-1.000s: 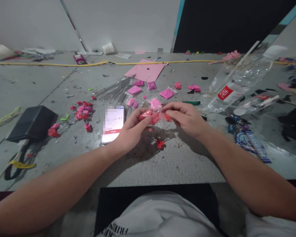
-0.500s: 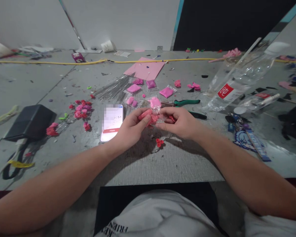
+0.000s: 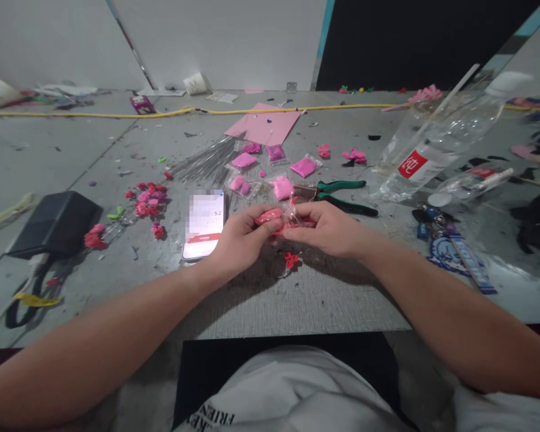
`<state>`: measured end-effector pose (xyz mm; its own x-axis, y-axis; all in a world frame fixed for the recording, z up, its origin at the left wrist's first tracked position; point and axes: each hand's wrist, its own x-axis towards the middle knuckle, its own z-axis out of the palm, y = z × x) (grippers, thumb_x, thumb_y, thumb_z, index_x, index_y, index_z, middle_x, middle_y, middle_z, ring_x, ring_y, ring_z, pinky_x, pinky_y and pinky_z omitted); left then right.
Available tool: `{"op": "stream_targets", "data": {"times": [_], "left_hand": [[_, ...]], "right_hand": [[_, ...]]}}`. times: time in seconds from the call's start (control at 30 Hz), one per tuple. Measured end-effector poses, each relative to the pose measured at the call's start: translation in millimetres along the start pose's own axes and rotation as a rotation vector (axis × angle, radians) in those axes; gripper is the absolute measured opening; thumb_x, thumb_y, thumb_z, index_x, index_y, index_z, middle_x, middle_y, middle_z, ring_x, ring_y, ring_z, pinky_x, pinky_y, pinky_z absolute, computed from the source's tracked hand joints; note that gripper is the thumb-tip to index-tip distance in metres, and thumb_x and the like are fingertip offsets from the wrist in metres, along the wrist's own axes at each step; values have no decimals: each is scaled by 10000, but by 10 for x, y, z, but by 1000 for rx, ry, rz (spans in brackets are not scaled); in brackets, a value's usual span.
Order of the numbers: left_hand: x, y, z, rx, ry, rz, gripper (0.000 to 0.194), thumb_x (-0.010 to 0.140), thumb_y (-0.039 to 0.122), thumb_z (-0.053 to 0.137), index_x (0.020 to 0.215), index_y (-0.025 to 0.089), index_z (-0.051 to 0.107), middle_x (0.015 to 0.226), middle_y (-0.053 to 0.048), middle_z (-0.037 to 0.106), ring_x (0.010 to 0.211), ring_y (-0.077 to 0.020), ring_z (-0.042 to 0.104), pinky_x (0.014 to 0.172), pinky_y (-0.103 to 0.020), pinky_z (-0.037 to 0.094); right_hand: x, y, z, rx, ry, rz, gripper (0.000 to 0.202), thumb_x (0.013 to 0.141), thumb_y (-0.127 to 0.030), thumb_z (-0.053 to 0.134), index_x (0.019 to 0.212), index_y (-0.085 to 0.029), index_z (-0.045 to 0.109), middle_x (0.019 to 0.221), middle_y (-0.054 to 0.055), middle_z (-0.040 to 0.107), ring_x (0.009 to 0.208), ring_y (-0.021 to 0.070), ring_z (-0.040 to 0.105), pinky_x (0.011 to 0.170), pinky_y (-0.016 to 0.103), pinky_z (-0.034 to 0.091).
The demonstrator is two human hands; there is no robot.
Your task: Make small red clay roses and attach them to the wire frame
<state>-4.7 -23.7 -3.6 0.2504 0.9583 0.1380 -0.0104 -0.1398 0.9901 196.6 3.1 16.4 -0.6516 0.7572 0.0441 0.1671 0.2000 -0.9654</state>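
Observation:
Between my two hands is a clear plastic bag (image 3: pixel 290 212) with soft coral-pink clay (image 3: pixel 269 216). My left hand (image 3: pixel 244 235) is closed around the clay end, thumb on top. Pinching the bag's other end, my right hand (image 3: pixel 330 228) has its fingertips close to the left thumb; a bit of red shows by its fingers. Whether the clay is inside the bag or partly out of it, I cannot tell. Just below the hands a small red clay flower (image 3: pixel 291 260) lies on the table. Packets of pink clay (image 3: pixel 304 167) lie beyond them.
Green-handled pliers (image 3: pixel 344 186) lie just past my right hand, and a lit phone (image 3: pixel 202 231) lies beside my left. Thin wires (image 3: pixel 207 161) fan out behind. Clay flowers (image 3: pixel 148 201) and a black box (image 3: pixel 54 222) are left; a water bottle (image 3: pixel 450 141) stands right.
My hands have drawn slightly closer together around the bag, and the clay has shifted in the fingers. The phone's display has gone from 51 to 52.

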Motion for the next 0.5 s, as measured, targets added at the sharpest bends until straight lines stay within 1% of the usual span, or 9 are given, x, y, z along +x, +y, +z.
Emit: {"op": "stream_targets", "data": {"times": [0.07, 0.13, 0.17, 0.2, 0.23, 0.27, 0.33, 0.4, 0.5], "left_hand": [[13, 16, -11, -23, -24, -8, 197, 911, 326, 742, 1027, 170, 778, 788, -16, 703, 644, -109, 601, 603, -229, 519], [27, 19, -28, -40, -27, -21, 252, 905, 362, 756, 1068, 170, 766, 807, -22, 709, 656, -115, 623, 582, -222, 515], [33, 16, -38, -46, -10, -40, 283, 902, 379, 762, 1095, 172, 756, 815, -24, 710, 665, -121, 640, 570, -219, 512], [40, 10, -48, -49, 14, -63, 305, 899, 389, 767, 1113, 173, 746, 816, -23, 709, 674, -126, 656, 558, -214, 508], [46, 4, -56, -49, 41, -84, 314, 895, 391, 772, 1118, 173, 739, 813, -21, 705, 684, -129, 670, 554, -210, 508], [51, -3, -63, -51, 63, -96, 310, 895, 387, 773, 1115, 171, 736, 812, -18, 702, 695, -130, 679, 564, -208, 516], [55, -15, -69, -70, 76, -85, 296, 900, 365, 766, 1122, 171, 738, 843, -18, 711, 723, -126, 688, 630, -220, 551], [49, -22, -69, -92, 43, -49, 311, 897, 339, 766, 1163, 179, 740, 906, -26, 732, 757, -125, 691, 714, -246, 577], [33, -27, -71, -81, -13, -18, 374, 874, 314, 797, 1227, 209, 733, 966, -32, 753, 787, -123, 681, 741, -245, 570]], "right_hand": [[-16, -41, -68, 60, -101, 56, 186, 923, -354, 720, 943, -175, 673, 783, -23, 546, 651, 94, 441, 559, 228, 363], [-35, -90, -156, 182, -119, 175, 214, 945, -372, 701, 885, -189, 609, 678, -64, 415, 553, 70, 338, 471, 207, 263], [-44, -114, -203, 252, -110, 211, 231, 960, -369, 679, 850, -199, 568, 647, -75, 370, 523, 66, 288, 445, 204, 217], [-50, -133, -251, 313, -68, 205, 256, 970, -358, 659, 812, -210, 523, 622, -82, 345, 499, 65, 247, 423, 204, 179], [-54, -146, -295, 372, -8, 169, 289, 975, -351, 641, 778, -222, 474, 595, -88, 329, 477, 66, 205, 401, 207, 145], [-54, -152, -332, 389, 35, 137, 292, 979, -345, 633, 774, -228, 461, 593, -86, 328, 478, 70, 201, 397, 209, 137], [-47, -145, -373, 344, 80, 100, 244, 964, -334, 656, 806, -228, 503, 587, -87, 329, 478, 72, 218, 401, 212, 139], [-32, -115, -360, 225, 92, 69, 196, 928, -357, 719, 902, -219, 583, 597, -88, 373, 479, 69, 267, 419, 219, 179], [-10, -60, -279, 62, 67, -16, 288, 843, -369, 816, 1003, -194, 654, 686, -60, 478, 565, 81, 392, 509, 230, 299]]}}
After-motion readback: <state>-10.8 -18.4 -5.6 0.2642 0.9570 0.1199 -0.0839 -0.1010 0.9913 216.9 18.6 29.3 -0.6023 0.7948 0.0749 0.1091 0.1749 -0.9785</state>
